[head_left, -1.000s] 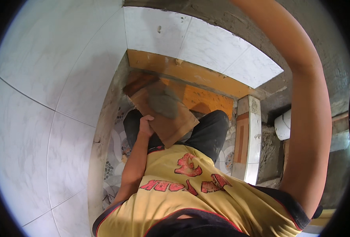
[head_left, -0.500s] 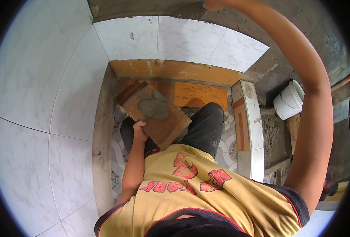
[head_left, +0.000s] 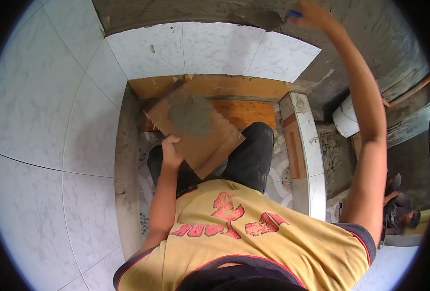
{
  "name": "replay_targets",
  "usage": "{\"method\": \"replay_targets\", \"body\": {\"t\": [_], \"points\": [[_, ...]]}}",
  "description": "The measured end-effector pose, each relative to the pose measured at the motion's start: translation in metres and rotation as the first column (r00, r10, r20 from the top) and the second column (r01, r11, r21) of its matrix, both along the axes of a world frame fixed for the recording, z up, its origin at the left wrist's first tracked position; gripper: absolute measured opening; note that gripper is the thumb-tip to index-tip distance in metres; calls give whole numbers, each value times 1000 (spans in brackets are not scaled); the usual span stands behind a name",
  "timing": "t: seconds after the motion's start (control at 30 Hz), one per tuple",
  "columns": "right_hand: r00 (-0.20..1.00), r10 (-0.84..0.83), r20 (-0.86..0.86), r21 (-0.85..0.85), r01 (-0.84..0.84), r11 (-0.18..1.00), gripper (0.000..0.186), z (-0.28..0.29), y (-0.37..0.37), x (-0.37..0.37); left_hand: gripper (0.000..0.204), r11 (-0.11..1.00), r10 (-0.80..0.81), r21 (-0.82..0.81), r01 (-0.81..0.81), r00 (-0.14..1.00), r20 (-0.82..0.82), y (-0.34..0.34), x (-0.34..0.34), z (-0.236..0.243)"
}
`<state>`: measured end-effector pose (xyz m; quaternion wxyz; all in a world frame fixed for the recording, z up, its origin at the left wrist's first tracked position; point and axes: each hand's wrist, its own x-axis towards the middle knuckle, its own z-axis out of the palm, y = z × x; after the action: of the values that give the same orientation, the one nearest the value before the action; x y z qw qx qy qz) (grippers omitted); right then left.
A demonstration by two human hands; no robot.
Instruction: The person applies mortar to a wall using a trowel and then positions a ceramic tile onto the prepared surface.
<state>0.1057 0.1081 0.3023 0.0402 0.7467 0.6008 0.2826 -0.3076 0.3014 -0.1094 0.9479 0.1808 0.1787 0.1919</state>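
My left hand [head_left: 171,151] grips the near left edge of a flat brown board [head_left: 216,148], its thumb on top. A heap of wet grey mortar [head_left: 191,116] lies on the board, which is held above my knees. At the upper right, my raised right hand [head_left: 316,16] is closed around the blue handle of a trowel [head_left: 268,20]. The trowel's grey blade lies close to the mortar-coated wall [head_left: 171,10], just above a row of white marbled tiles [head_left: 219,47]. Whether the blade touches the wall, I cannot tell.
Large white wall tiles [head_left: 26,116] rise on the left. An orange wooden plank [head_left: 246,112] lies beyond my knees. A low tiled ledge [head_left: 317,186] runs on the right, with a white bucket [head_left: 345,119] past it. Another person [head_left: 400,216] is at the far right.
My right hand has moved to the right along the wall, bringing the trowel into view. The board has shifted slightly in my left hand. The other person shows more fully.
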Motion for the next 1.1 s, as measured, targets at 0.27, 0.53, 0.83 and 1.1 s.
{"method": "replay_targets", "body": {"t": [0.27, 0.53, 0.83, 1.1], "points": [[162, -36, -986, 5, 245, 969, 36, -100, -45, -76, 35, 986, -119, 105, 126, 990, -71, 26, 58, 113], [174, -98, -980, -87, 72, 994, 34, -155, -77, -76, 43, 958, -223, 181, 221, 975, -13, 4, 63, 154], [550, -202, -811, -136, 158, 978, 46, -137, -151, 2, 51, 973, -117, 177, 149, 976, -182, -16, 83, 100], [434, 71, -898, 167, 186, 968, 32, -164, -126, 4, 53, 995, 100, 14, -103, 988, 115, -110, 79, 157]]}}
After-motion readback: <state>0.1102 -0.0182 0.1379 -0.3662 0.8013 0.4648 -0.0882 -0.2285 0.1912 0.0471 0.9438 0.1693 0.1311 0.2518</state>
